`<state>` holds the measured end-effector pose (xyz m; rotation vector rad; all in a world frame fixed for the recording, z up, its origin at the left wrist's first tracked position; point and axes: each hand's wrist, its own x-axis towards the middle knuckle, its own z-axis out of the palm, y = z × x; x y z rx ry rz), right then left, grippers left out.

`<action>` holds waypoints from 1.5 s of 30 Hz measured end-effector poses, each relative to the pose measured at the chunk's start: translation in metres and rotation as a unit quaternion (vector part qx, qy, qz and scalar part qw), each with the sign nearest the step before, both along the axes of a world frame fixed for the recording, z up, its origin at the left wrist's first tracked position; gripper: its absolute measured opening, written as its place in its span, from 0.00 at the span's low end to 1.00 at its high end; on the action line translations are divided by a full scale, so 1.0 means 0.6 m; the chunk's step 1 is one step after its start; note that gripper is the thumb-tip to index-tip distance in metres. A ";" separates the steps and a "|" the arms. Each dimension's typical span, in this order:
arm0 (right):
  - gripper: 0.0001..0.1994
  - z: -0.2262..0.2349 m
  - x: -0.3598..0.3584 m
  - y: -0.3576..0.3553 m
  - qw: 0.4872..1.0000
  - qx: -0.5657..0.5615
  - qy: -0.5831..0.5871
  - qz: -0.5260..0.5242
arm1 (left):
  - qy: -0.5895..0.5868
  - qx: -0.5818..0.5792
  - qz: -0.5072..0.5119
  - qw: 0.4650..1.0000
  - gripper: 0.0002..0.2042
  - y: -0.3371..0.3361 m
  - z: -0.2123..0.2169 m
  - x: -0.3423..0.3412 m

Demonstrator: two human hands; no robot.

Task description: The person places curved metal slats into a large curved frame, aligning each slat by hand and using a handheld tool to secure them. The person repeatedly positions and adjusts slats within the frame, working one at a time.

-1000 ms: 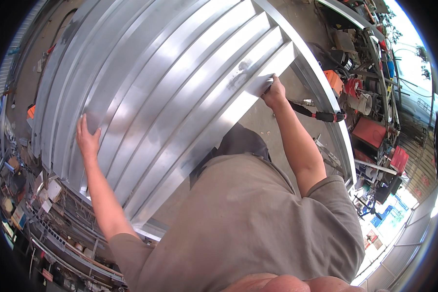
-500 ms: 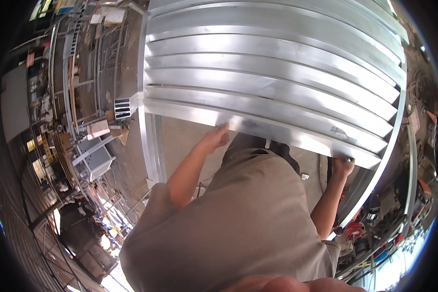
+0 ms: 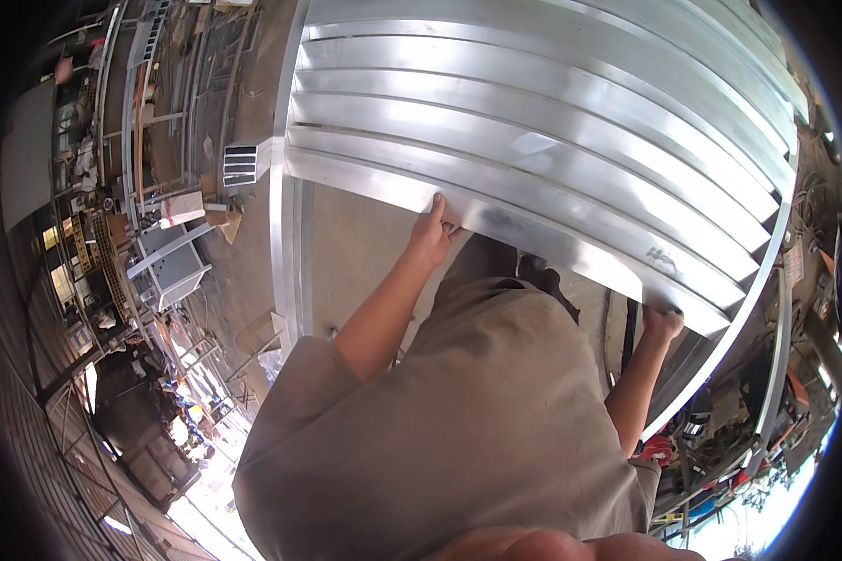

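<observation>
— Why are both hands on the lowest slat instead of the frame?

— The louvred metal panel (image 3: 552,140) stands more or less upright in front of the person, wide and awkward, so I judge the spread grip is there to keep it steady. The left hand (image 3: 430,238) is clasped over the bottom slat (image 3: 571,238) near its middle, thumb up on the face and fingers curled under the edge. The right hand (image 3: 662,323) is closed on the same slat at its far right end, close to the side frame (image 3: 767,309).

— And the panel itself, where does it sit?

— It fills the upper part of the view, its lower edge just above the person's trousers, with the concrete floor (image 3: 355,252) showing below the left half. I cannot tell whether it rests on the floor or is carried.

— What else is around?

— A short ribbed offcut (image 3: 240,165) lies just left of the panel's corner, and a grey metal box (image 3: 173,271) stands well apart on the left among workshop clutter.

— How does this differ from half a second ago?

— Very little: the grip is the same, left hand mid-slat, right hand at the end. The view has dipped a bit. A full second ago the panel ran steeply slanted across the picture, the left hand lay flat and open on its face, and the right hand held an upper corner
</observation>
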<state>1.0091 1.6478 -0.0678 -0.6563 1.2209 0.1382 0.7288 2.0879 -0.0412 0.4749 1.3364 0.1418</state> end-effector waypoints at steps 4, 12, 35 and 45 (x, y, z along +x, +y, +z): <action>0.27 -0.024 0.004 -0.023 1.000 0.011 0.018 0.004 | 0.014 0.009 -0.007 1.000 0.30 -0.001 -0.003 0.001; 0.30 -0.093 0.006 -0.085 0.995 0.066 -0.046 0.061 | 0.011 0.021 -0.004 1.000 0.31 -0.014 -0.010 0.004; 0.31 -0.067 0.011 -0.057 1.000 -0.003 0.005 0.022 | 0.003 0.038 -0.003 0.999 0.32 -0.028 0.005 -0.015; 0.33 -0.079 0.014 -0.081 0.999 0.028 0.003 0.032 | 0.010 0.048 -0.013 0.999 0.33 -0.033 0.019 -0.025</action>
